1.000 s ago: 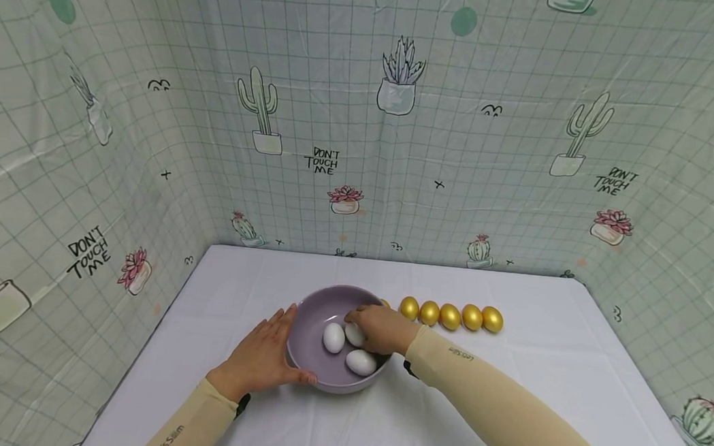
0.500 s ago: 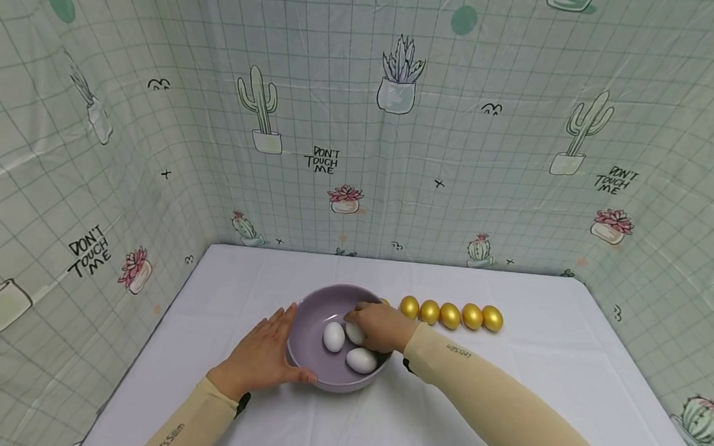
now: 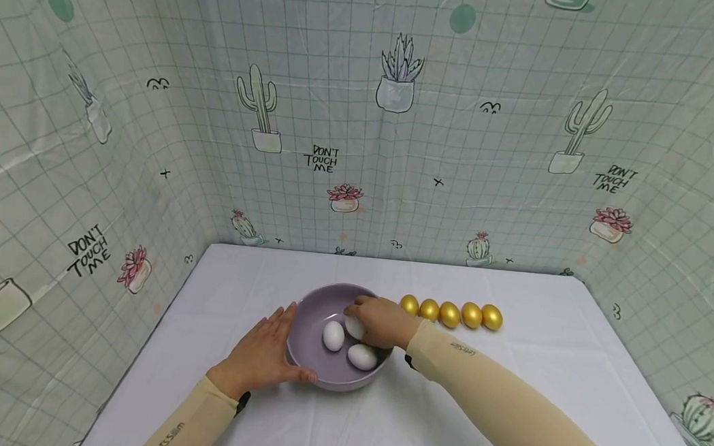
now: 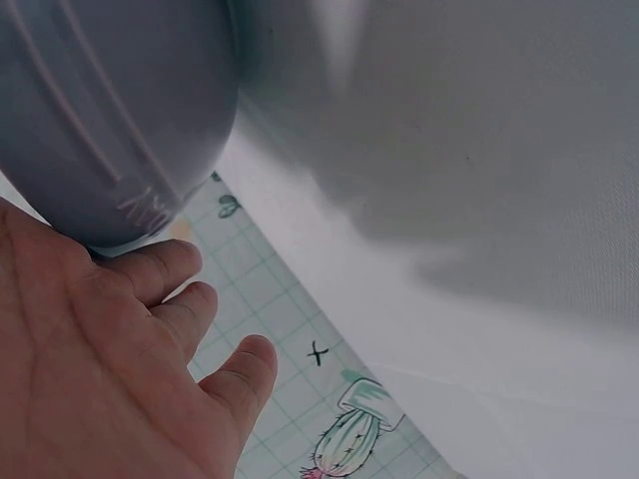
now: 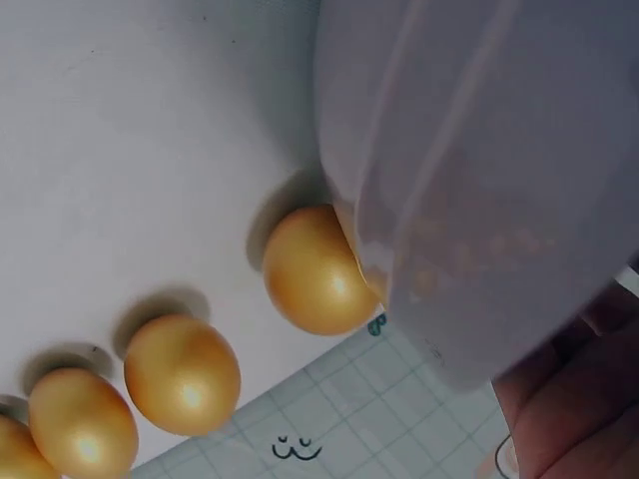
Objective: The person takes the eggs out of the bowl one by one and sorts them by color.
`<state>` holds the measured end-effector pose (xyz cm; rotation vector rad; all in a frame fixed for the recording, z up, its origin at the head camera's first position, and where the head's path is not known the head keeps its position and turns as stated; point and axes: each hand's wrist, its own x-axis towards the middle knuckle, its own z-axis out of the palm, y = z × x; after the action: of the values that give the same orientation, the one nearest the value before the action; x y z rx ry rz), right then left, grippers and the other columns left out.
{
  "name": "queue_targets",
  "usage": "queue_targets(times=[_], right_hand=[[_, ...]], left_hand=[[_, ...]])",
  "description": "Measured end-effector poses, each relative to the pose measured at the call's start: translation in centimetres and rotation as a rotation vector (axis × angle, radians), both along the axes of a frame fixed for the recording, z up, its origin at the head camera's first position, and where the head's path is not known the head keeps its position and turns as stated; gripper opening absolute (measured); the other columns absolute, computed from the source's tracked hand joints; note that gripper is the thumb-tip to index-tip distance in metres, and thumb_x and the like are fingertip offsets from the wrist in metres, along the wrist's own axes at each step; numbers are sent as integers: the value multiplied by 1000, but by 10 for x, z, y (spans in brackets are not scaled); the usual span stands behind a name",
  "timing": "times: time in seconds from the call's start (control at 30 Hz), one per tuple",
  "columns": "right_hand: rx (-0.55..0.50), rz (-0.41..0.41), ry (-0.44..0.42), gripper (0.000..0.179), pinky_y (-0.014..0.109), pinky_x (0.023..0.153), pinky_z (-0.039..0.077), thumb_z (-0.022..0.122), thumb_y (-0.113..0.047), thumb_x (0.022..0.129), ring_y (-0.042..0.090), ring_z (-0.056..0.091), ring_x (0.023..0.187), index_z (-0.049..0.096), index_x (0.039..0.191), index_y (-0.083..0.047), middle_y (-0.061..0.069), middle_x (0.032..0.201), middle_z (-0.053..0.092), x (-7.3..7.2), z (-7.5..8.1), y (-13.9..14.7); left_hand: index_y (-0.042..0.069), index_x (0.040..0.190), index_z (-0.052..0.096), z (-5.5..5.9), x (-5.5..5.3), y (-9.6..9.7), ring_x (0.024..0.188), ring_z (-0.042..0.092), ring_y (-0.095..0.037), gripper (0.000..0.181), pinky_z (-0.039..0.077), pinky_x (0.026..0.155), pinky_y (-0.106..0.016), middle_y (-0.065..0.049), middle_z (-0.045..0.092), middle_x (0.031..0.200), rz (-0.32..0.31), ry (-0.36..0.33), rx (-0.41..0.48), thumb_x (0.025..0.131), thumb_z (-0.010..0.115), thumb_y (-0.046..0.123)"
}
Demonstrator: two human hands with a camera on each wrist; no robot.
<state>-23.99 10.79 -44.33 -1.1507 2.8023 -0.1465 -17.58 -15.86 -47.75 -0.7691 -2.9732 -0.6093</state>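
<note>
A round purple bowl stands on the white-covered table. Inside it lie a white egg and another white egg nearer the front. My right hand reaches over the bowl's right rim and pinches a third white egg, partly hidden by the fingers. My left hand rests against the bowl's left side, fingers nearly straight and thumb along the near rim. In the left wrist view, the fingers of that hand lie spread beside the bowl's outer wall.
Several gold eggs form a row to the right behind my right hand. One gold egg sits close beside the bowl in the right wrist view. A cactus-print cloth hangs behind and at both sides of the table.
My right hand has shifted slightly up and away with the white egg, covering the gold egg nearest the bowl in the head view. The left hand stays in place.
</note>
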Motion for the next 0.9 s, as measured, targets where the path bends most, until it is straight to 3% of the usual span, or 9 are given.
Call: queue_targets(times=[0.3, 0.6, 0.9], right_hand=[[-61, -60, -5, 48, 33, 78, 54, 76, -14, 85, 20, 64, 94, 63, 132, -13, 5, 121, 60, 1, 20, 9], [-203, -61, 1, 54, 34, 82, 53, 79, -13, 82, 17, 62, 96, 62, 133, -10, 5, 123, 60, 9, 48, 41], [-269, -95, 69, 55, 34, 80, 53, 84, -11, 78, 19, 63, 93, 63, 128, -7, 4, 118, 61, 19, 52, 87]], left_hand=[[-8, 155, 18, 4, 0, 1, 144, 28, -42, 132, 28, 111, -59, -25, 28, 157, 1, -30, -20, 70, 70, 79], [-8, 156, 17, 3, -1, 0, 144, 27, -42, 133, 27, 112, -58, -24, 27, 158, 6, -38, -17, 69, 70, 79], [-7, 155, 19, 2, 1, 1, 144, 28, -42, 134, 27, 111, -59, -24, 29, 157, 9, -16, 14, 67, 69, 81]])
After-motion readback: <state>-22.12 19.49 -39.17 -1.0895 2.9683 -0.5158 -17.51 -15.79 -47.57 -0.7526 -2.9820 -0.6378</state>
